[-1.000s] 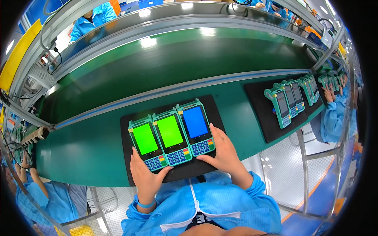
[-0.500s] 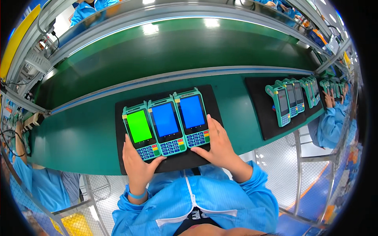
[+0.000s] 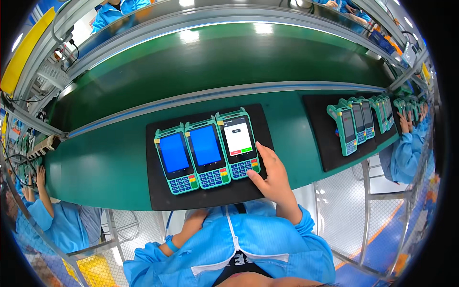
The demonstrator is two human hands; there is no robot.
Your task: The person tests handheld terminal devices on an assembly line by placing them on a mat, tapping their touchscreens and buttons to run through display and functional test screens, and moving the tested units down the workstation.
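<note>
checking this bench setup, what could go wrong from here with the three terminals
The right hand presses the right terminal alone, with the left hand off the mat, so it may slide. The terminals touch side by side, so a push could nudge the middle terminal.

A green worktop (image 3: 105,167) carries two black mats: the near mat (image 3: 201,191) bears three teal handheld terminals (image 3: 206,149), the far mat (image 3: 330,153) several more.

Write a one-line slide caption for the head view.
Right hand presses keypad of white-screened handheld terminal; two blue-screened terminals alongside on black mat.
</note>
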